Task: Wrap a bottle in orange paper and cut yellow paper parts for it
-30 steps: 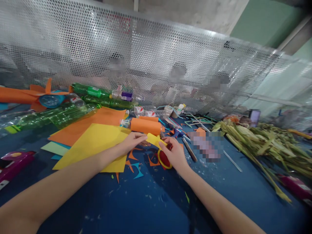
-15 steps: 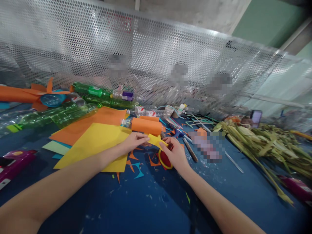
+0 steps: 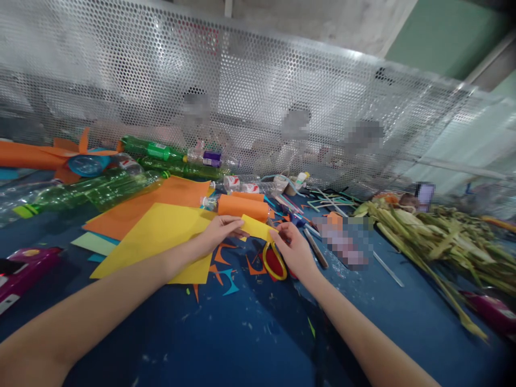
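Perforated metal screen point(image 3: 121, 70) stands behind a blue tabletop point(image 3: 226, 344) strewn with paper offcuts point(image 3: 230, 284). Left hand point(image 3: 221, 232) and right hand point(image 3: 297, 250) each pinch one end of a yellow paper strip point(image 3: 257, 228) between thumb and fingers; whether the right also holds the scissors point(image 3: 285, 269) below cannot be told. Orange wrap on the plastic bottle point(image 3: 243, 208) beyond appears complete; strip, judged already cut, is attached to nothing yet
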`<state>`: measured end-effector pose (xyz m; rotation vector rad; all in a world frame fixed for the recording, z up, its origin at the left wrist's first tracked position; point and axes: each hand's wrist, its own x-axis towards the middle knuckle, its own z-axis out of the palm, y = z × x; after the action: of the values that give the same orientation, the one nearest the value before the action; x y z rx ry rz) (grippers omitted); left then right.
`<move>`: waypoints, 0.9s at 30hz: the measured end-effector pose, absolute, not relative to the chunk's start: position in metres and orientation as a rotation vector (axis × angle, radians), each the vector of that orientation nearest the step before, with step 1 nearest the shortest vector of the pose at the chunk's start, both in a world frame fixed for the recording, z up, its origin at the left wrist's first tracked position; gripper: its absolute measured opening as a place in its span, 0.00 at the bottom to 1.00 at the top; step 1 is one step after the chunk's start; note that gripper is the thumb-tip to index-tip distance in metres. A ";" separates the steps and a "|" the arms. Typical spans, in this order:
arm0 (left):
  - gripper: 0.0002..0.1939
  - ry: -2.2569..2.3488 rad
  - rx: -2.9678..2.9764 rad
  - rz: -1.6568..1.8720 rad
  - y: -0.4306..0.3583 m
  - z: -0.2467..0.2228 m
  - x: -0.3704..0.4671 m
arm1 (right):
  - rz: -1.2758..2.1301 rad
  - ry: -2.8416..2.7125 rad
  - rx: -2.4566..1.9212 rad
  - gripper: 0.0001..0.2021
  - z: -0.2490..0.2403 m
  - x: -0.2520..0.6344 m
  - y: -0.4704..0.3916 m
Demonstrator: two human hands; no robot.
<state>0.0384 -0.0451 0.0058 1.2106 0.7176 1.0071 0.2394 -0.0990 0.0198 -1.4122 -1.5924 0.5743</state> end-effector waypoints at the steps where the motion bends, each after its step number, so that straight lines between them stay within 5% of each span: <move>1: 0.15 0.718 1.202 1.009 -0.045 0.007 0.038 | 0.607 -1.596 -1.403 0.11 0.020 0.240 -0.098; 27: 0.17 0.693 1.175 1.028 -0.045 0.006 0.038 | 0.531 -1.583 -1.325 0.13 0.024 0.244 -0.097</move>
<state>0.0383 -0.0446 0.0062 1.1752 0.6930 1.0282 0.2443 -0.0969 0.0237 -1.3246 -1.5827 0.5305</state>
